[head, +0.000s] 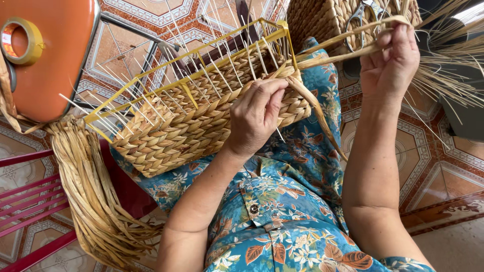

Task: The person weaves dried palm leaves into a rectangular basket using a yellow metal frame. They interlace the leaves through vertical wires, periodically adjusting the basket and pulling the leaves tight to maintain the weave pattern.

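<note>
A half-woven straw basket (pixel 191 121) with a yellow wire frame (pixel 201 50) lies tilted on my lap, over a blue floral dress. My left hand (pixel 257 113) presses on the woven wall near its right corner, fingers pinching the braid. My right hand (pixel 390 58) is raised at the upper right, gripping a long flat straw strand (pixel 343 50) that runs from the basket's corner and is pulled taut.
An orange stool (pixel 55 60) with a roll of yellow tape (pixel 22 40) stands at the upper left. A bundle of dried straw (pixel 91 201) hangs over a red chair (pixel 30 201). A finished woven basket (pixel 327 17) with scissors (pixel 360 17) sits behind. Tiled floor below.
</note>
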